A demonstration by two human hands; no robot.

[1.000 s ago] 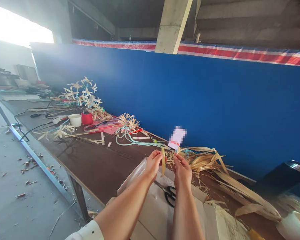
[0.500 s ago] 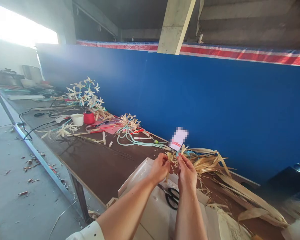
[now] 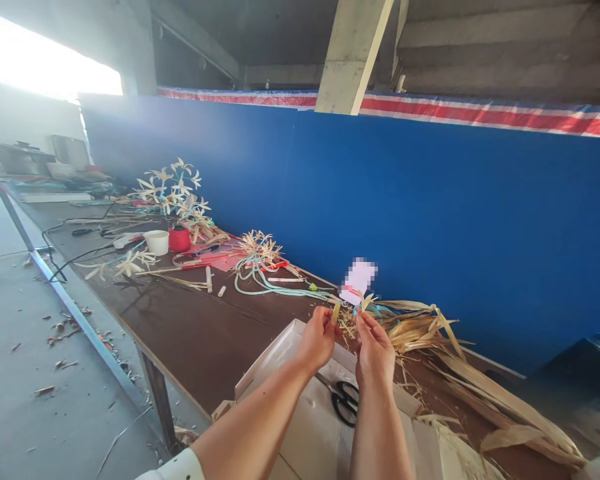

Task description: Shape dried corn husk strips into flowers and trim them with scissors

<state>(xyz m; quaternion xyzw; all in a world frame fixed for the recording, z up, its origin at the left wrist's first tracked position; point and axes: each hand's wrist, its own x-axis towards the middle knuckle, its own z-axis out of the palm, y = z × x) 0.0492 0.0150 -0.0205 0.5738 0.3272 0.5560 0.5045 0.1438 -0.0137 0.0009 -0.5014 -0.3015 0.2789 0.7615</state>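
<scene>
Two hands, left hand point(image 3: 318, 340) and right hand point(image 3: 375, 347), curl closed, pinching one dry husk strip point(image 3: 336, 311).

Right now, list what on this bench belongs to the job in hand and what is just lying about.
In hand: dried leaf strip, pinched in the left hand; right hand beside it; dried leaf pile just behind.
Lying about: scissors, red spool, white cup, leaf flowers, pale green cords.
</scene>
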